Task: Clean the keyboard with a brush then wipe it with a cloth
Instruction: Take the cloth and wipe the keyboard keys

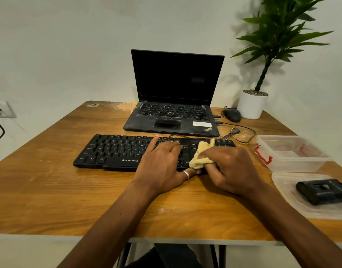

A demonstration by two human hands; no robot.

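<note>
Keyboard [125, 151]: laid flat on the table [50, 190], in the middle, just near of the laptop [174, 105]; its long axis is set left to right, almost in line with the near table edge; the key legends and the ZEBRONICS mark are turned to the near side.
Keyboard cable [241, 136]: led off the far edge and coiled loosely to the right.
Left hand [162, 165]: laid flat on the keys right of centre, fingers held straight and spread; a ring is worn on it.
Right hand [234, 171]: placed over the right end of the keyboard, fingers and thumb curled and pinched on the cloth.
Cloth [202, 153]: yellow, bunched, pressed onto the keys between the two hands.
Clear box [293, 151]: set to the right of the keyboard, uncovered, red clasps hung at its sides; only its own floor is seen inside.
Lid [293, 202]: laid flat near of the box, at the right table edge.
Black block [322, 191]: rested on the lid; what it is cannot be told.
White pot [251, 105]: stood at the far right corner, filled with pebbles and a green plant.
Mouse [232, 115]: placed just left of the pot.
</note>
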